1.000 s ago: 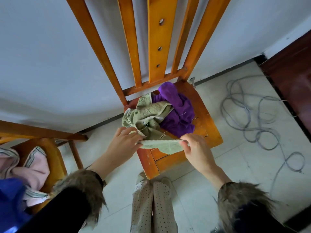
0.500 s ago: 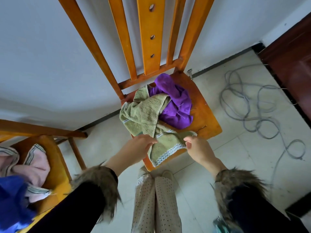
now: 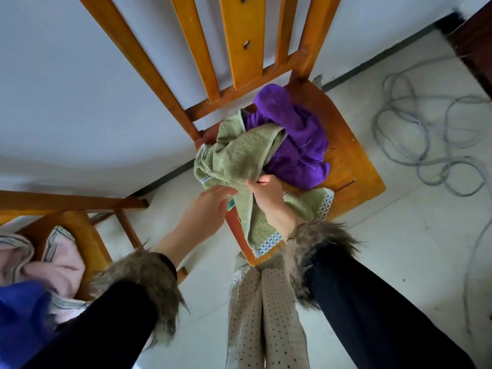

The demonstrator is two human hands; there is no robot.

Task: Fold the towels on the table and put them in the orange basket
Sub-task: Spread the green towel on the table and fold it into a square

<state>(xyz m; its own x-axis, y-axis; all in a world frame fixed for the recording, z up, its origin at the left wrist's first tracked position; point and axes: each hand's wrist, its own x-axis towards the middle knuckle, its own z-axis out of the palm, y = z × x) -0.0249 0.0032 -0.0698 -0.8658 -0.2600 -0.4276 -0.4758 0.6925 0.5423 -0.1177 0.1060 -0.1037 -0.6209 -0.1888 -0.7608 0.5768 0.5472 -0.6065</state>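
At the far left, a pink towel (image 3: 62,259) and a blue cloth (image 3: 21,312) lie on a second wooden chair (image 3: 80,225). The left hand (image 3: 205,211), fingers relaxed and extended, reaches to the near left edge of the green towel (image 3: 234,155); whether it touches is unclear. The right hand (image 3: 266,194) pinches a fold of that towel near its middle. The green towel is spread over the seat of the wooden chair (image 3: 356,171), its checkered border hanging off the near edge. The purple towel (image 3: 298,139) lies crumpled behind it, partly under it. A grey cable (image 3: 426,134) loops on the floor at right.
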